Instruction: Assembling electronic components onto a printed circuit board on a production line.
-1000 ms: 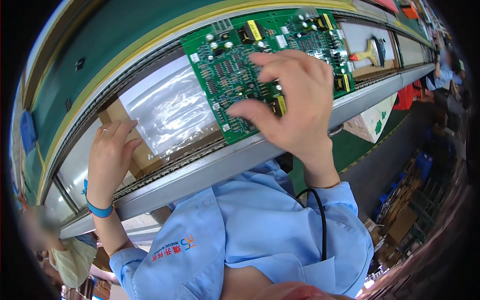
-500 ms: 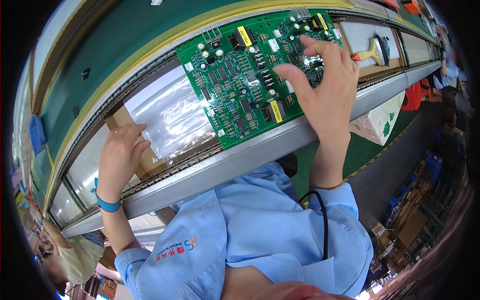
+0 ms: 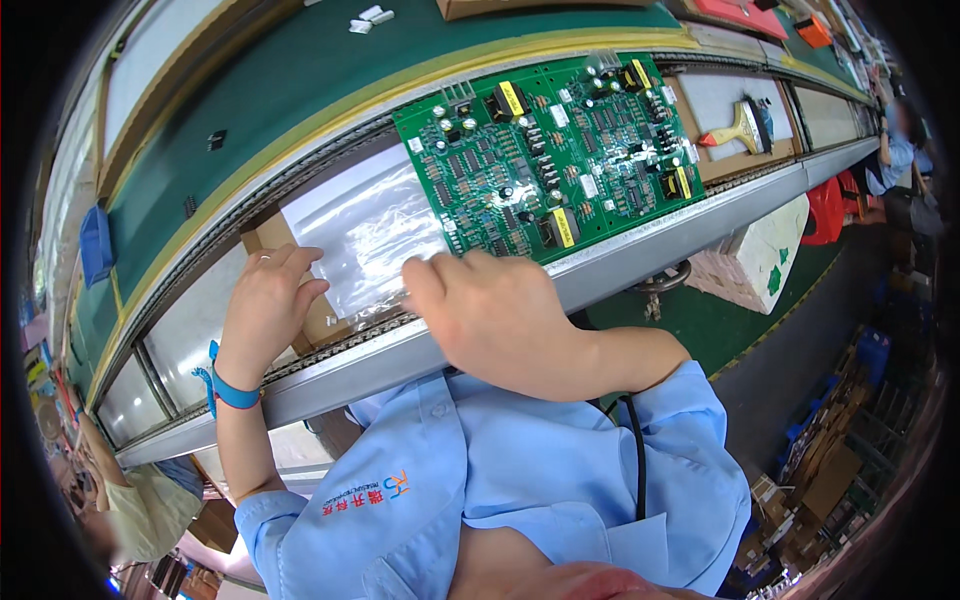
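A large green circuit board (image 3: 590, 160), crowded with small components and black-and-yellow transformers, lies across the conveyor rails. My right hand (image 3: 495, 315) is bent over the near rail at the board's lower left corner. Its knuckles face up; the fingertips are blurred and partly hidden, so a grip cannot be made out. To the left, my left hand (image 3: 265, 310) rests over the track with thumb and fingers apart, holding nothing visible. Between the hands and the board lies a shiny clear plastic sheet (image 3: 375, 235) over white, on a cardboard base (image 3: 270, 235).
A brush (image 3: 740, 130) lies on the track right of the board. Small white parts (image 3: 370, 18) and a black component (image 3: 216, 140) sit on the green bench beyond. A blue bin (image 3: 96, 245) stands far left. The metal rail (image 3: 640, 240) runs before me.
My right hand has left the board's right half and come down left to its near corner. My left hand keeps nearly the same pose. The whole view has shifted slightly.
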Tool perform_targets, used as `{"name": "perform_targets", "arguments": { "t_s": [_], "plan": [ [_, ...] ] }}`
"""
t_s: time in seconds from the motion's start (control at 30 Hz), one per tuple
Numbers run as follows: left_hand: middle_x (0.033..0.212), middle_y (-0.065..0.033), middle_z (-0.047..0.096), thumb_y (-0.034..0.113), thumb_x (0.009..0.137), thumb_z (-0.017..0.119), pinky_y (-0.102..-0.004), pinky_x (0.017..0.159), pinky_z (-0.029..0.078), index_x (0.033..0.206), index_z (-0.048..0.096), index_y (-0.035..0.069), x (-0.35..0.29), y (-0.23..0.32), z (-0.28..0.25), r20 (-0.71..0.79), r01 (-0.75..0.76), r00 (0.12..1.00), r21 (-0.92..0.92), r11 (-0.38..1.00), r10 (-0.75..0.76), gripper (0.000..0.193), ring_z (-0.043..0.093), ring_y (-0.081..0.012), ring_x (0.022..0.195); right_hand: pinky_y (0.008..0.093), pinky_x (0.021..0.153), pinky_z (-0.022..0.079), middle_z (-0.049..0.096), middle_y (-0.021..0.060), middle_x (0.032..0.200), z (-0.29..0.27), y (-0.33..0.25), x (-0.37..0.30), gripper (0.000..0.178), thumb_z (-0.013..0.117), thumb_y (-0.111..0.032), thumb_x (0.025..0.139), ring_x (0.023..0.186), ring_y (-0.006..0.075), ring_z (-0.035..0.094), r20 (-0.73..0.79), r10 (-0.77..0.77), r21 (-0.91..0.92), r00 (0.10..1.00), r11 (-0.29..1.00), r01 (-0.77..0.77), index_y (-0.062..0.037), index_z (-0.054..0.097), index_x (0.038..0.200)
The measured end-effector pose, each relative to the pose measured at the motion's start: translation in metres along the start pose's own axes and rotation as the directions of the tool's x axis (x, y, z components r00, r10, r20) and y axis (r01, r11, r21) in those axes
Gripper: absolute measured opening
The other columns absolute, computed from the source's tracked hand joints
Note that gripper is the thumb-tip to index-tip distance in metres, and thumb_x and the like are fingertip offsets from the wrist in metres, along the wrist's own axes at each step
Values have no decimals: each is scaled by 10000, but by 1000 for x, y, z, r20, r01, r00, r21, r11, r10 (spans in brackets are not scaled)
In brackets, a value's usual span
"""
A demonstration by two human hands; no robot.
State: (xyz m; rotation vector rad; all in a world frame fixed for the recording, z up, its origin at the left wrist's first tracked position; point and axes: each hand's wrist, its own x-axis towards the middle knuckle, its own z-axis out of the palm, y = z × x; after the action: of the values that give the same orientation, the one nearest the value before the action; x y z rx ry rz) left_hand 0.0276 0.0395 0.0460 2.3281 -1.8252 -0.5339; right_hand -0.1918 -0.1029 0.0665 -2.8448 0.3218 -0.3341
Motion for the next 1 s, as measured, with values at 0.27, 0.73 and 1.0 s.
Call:
{"name": "perform_targets", "arguments": {
  "t_s": [0.27,0.73,1.0],
  "plan": [
    [902,-135,665,167,801,720,-408,834,469,1027,663,42,-4,-7,6,-58,-72,996,44,996,75,264,634,-324,867,333,425,457,596,41,638,-10,12,10,250,695,-271,829,543,200,636,54,102,-122,993,988,-95,-82,532,821],
    [897,-158,681,225,782,739,-432,833,470,975,676,42,-6,-13,17,11,-101,995,54,993,100,274,645,-343,849,456,565,518,674,138,711,-48,128,-25,266,685,-300,839,670,326,680,-96,571,-319,815,758,-569,-56,581,862],
    [866,-158,698,226,773,735,-428,821,479,955,705,36,-1,-10,17,74,-84,994,-10,996,84,265,666,-318,839,442,665,545,690,151,892,-59,194,-51,259,692,-276,820,821,313,701,-169,714,-369,679,593,-716,-43,642,920]
  ]
}}
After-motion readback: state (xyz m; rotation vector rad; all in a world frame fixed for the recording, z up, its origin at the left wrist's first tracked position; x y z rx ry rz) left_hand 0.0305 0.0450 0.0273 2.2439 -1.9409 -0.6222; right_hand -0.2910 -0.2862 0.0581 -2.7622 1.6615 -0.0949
